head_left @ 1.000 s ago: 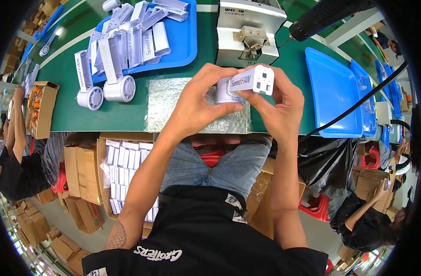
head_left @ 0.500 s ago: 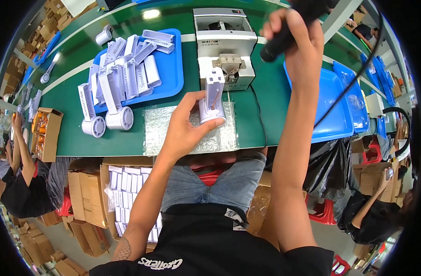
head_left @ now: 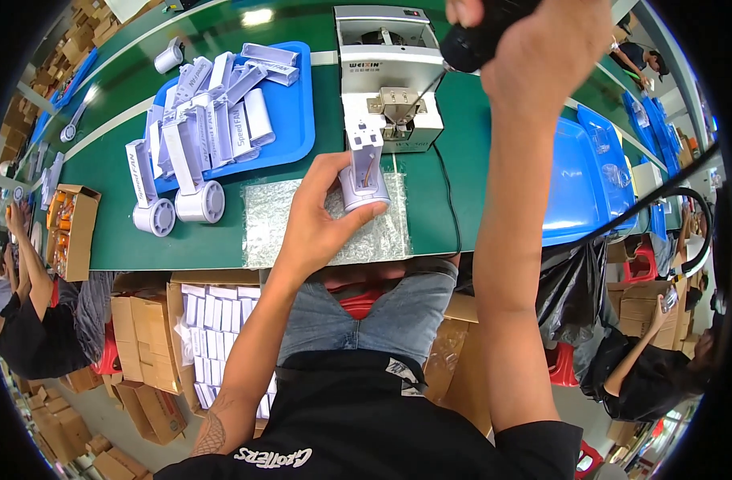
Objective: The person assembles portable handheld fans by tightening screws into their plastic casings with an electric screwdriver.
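Note:
My left hand (head_left: 312, 228) grips a pale lilac handheld fan housing (head_left: 368, 192) upright over the clear wrap on the bench, its hollow inside and a wire facing me. High at the right, my right hand (head_left: 542, 64) is wrapped round a black electric screwdriver (head_left: 482, 38). The screwdriver's thin bit slants down to the front of a grey screw feeder (head_left: 388, 72); whether a screw is on its tip cannot be made out. On the left, several fan handle shells (head_left: 214, 120) are heaped on a blue tray (head_left: 300, 128), with two fan housings (head_left: 200, 202) at its near edge.
Blue plastic trays (head_left: 526, 192) lie at the right, near a black cord. An orange-filled carton (head_left: 76, 232) stands at the bench's left end. Below the edge sits a box of white parts (head_left: 214, 336). Other people work at both sides.
My right hand has brought the screwdriver down toward the screw feeder, and its bit now reaches the feeder's front. The left hand still holds the fan housing in nearly the same place.

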{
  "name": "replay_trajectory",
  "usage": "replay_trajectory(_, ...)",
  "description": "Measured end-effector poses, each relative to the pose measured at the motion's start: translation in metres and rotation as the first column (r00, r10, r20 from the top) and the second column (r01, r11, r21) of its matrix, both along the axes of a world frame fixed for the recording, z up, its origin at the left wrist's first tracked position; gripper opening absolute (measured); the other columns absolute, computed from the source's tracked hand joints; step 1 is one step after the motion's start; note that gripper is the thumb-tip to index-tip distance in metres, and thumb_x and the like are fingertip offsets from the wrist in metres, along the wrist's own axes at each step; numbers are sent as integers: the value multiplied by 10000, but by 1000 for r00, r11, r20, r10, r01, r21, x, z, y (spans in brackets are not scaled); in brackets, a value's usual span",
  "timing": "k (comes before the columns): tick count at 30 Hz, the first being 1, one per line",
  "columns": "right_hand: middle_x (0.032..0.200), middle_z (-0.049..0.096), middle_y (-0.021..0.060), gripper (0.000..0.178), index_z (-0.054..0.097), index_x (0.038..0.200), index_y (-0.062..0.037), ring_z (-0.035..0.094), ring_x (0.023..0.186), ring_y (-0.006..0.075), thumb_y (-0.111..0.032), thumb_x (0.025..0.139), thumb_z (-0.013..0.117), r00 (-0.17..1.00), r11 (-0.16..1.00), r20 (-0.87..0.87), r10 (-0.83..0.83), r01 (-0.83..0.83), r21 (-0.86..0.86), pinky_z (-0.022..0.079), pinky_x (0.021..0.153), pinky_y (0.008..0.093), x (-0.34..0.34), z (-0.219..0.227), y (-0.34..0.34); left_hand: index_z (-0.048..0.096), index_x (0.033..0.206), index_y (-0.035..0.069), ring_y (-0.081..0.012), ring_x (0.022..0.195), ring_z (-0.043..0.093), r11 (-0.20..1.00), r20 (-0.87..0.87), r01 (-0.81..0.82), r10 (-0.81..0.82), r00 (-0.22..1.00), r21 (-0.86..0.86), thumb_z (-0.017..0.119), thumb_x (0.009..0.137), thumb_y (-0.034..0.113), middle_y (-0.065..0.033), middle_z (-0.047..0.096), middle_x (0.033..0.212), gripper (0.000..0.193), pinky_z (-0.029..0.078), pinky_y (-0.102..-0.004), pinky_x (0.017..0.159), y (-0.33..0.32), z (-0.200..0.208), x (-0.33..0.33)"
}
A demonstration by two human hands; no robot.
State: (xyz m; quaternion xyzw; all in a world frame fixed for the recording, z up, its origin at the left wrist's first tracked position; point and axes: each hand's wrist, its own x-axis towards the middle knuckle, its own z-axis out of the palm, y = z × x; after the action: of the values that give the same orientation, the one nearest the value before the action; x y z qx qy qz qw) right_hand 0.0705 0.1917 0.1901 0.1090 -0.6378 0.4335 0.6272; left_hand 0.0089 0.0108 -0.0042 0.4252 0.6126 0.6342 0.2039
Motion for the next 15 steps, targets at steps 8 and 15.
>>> replay_trajectory(8,624,555,29,461,595,1048,-46,497,417,97,-501,1111,559,990,985,94,101,-86,-147,382,390,240,-24,-3,1,629,1279,-19,-244,1123,645,1000,-93,3,-4,996,-5,911,793,110,-118,629,1234,576,505,-352,998,-5,-1,-3)
replay_trajectory(15,600,549,10,500,605,1063,-36,494,409,88,-529,1113,532,990,967,124,70,-37,-252,391,382,226,-24,10,-15,634,1289,-14,-257,1116,655,999,-122,-24,19,992,-35,925,772,111,-127,637,1226,606,517,-359,986,-7,-2,-5)
